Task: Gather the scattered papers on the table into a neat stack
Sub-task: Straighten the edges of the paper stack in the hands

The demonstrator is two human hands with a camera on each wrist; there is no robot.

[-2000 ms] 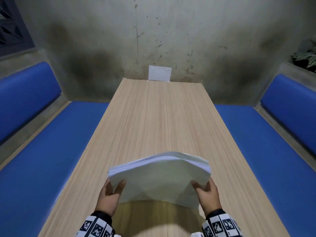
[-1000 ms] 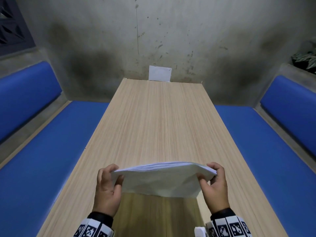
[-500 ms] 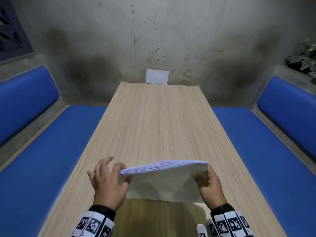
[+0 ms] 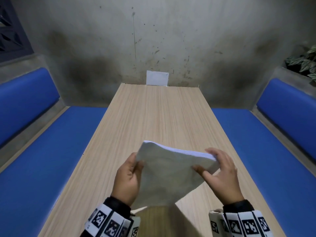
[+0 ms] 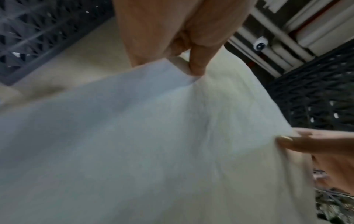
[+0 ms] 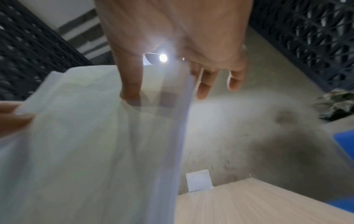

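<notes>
A stained grey concrete wall (image 4: 171,40) closes the far end of the booth, smooth but mottled with dark patches. Two blue padded benches (image 4: 51,151) run along either side, each with a seat and a backrest of plain upholstery. Between them lies one long rectangular tabletop (image 4: 157,113) of pale wood-grain laminate, its lines running lengthwise.

One stack of papers (image 4: 171,173) is held up above the near end of the tabletop, clear of the surface. The sheets are white, thin and flexible; the stack sags and bends, and its layered upper edge shows many sheets, too fine to count. It is turned at an angle, one corner pointing away and one toward the person.

Two hands hold it. The left hand (image 4: 128,178) grips the left edge, thumb on the near face and fingers curled behind; in the left wrist view a fingertip (image 5: 197,66) presses into the sheet's edge. The right hand (image 4: 220,171) pinches the right corner, thumb under the near face and fingers curved over the layered edge. Both wrists wear bands (image 4: 109,223) printed with black-and-white square markers.

One small white rectangular card (image 4: 157,78) stands upright against the wall at the tabletop's far edge. One leafy plant (image 4: 306,64) sits on the ledge at far right.
</notes>
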